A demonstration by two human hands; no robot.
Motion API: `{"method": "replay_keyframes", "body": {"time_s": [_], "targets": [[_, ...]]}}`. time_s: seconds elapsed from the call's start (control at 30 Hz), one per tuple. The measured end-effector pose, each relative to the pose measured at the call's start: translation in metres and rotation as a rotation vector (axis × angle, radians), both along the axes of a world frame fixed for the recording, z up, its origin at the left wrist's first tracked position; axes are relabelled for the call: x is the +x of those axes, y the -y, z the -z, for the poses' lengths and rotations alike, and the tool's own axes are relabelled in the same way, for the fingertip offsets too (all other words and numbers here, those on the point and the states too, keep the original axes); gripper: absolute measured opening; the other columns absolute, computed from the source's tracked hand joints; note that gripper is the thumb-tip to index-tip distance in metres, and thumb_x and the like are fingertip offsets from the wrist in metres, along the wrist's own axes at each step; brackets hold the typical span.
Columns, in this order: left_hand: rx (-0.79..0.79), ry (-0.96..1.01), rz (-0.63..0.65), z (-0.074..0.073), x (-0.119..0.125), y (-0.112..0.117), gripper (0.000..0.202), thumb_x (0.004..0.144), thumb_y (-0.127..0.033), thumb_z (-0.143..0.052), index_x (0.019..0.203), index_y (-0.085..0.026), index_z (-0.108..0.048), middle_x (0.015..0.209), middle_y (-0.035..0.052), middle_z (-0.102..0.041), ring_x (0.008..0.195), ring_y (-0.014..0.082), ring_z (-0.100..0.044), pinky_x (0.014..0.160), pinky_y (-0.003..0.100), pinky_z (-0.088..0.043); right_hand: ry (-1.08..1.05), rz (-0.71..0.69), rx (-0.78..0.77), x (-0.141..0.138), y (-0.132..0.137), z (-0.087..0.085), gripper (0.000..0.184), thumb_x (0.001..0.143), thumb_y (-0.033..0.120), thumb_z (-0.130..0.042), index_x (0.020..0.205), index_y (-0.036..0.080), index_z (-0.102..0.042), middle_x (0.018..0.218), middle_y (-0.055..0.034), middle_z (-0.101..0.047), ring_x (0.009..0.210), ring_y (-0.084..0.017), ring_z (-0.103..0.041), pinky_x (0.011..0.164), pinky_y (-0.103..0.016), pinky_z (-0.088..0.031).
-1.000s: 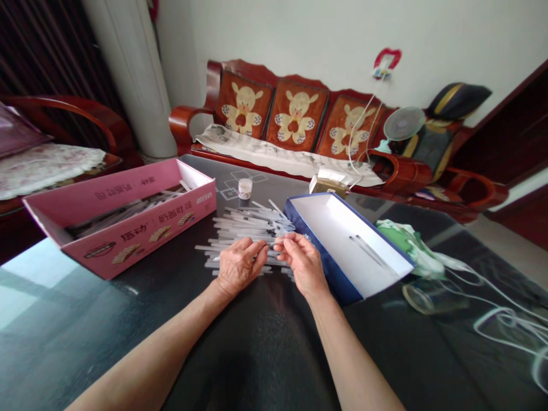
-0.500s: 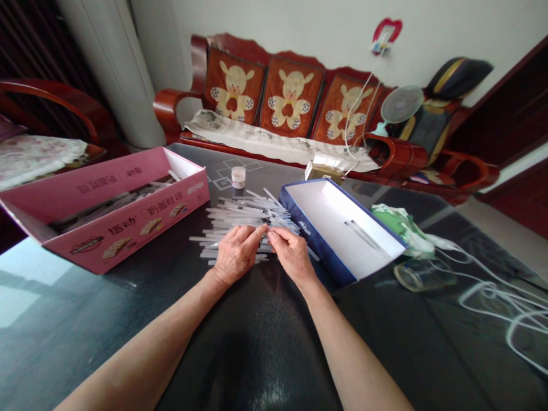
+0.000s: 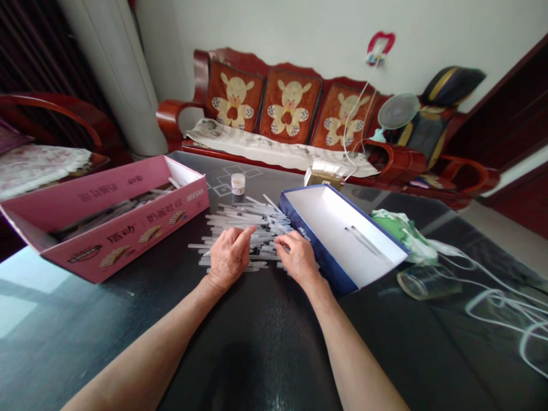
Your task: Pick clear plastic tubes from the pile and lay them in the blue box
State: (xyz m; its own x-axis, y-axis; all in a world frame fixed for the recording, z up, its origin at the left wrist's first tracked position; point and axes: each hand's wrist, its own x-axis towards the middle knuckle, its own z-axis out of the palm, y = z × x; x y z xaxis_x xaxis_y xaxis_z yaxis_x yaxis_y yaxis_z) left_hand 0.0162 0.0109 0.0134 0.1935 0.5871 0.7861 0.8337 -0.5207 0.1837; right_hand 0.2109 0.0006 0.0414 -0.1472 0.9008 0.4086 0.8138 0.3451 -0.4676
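Note:
A loose pile of slim, whitish translucent pens (image 3: 240, 220), some with black parts, lies between the boxes. My left hand (image 3: 230, 256) is over the pile's near left side, index finger stretched out and the others curled. From its left side pokes a pale pointed tip, seemingly of a pen held in the curled fingers. My right hand (image 3: 295, 254) hovers by the pile's right side, thumb and index finger pinched together; anything between them is too small to make out. Two dark-tipped pens (image 3: 363, 240) rest inside the blue box (image 3: 319, 245) beside it.
On the left stands a pink box (image 3: 149, 228) holding many similar pens. A small white cup (image 3: 238, 184) is behind the pile. To the right are a green-white packet (image 3: 398, 231), a glass jar (image 3: 423, 281) and white cables (image 3: 505, 311). A wooden sofa (image 3: 180, 117) stands beyond the table.
My hands, whose fingertips met over the pile, have moved apart, the left one leftward and the right one rightward. The whole view has shifted slightly down.

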Motion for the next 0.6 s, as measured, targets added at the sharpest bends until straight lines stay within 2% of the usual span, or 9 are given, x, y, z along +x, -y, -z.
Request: {"method": "replay_keyframes", "body": {"time_s": [0.13, 0.33, 0.6], "targets": [[0.006, -0.010, 0.004, 0.002, 0.000, -0.001, 0.030, 0.092, -0.019, -0.042, 0.116, -0.022, -0.060, 0.080, 0.0040, -0.059, 0.072, 0.0153, -0.051, 0.068, 0.027, -0.039, 0.164, -0.003, -0.021, -0.016, -0.006, -0.006, 0.016, 0.087, 0.023, -0.055, 0.090, 0.022, -0.071, 0.089, -0.0060, -0.066, 0.086, -0.018, -0.061, 0.081, -0.028, -0.044], [0.004, 0.011, 0.023, 0.005, 0.000, -0.002, 0.031, 0.092, -0.019, -0.043, 0.118, -0.023, -0.059, 0.080, 0.0037, -0.059, 0.073, 0.0152, -0.050, 0.068, 0.026, -0.039, 0.456, 0.033, -0.132, -0.024, -0.015, -0.022, 0.017, 0.087, 0.027, -0.056, 0.085, 0.022, -0.073, 0.087, -0.0074, -0.067, 0.084, -0.019, -0.062, 0.076, -0.029, -0.042], [-0.001, 0.010, 0.035, 0.005, 0.002, -0.002, 0.032, 0.092, -0.018, -0.044, 0.120, -0.023, -0.058, 0.080, 0.0029, -0.058, 0.073, 0.0150, -0.050, 0.066, 0.025, -0.039, 0.583, 0.011, -0.184, -0.035, -0.018, -0.036, 0.017, 0.083, 0.024, -0.057, 0.084, 0.021, -0.074, 0.089, -0.0098, -0.069, 0.085, -0.022, -0.064, 0.075, -0.032, -0.043]]}}
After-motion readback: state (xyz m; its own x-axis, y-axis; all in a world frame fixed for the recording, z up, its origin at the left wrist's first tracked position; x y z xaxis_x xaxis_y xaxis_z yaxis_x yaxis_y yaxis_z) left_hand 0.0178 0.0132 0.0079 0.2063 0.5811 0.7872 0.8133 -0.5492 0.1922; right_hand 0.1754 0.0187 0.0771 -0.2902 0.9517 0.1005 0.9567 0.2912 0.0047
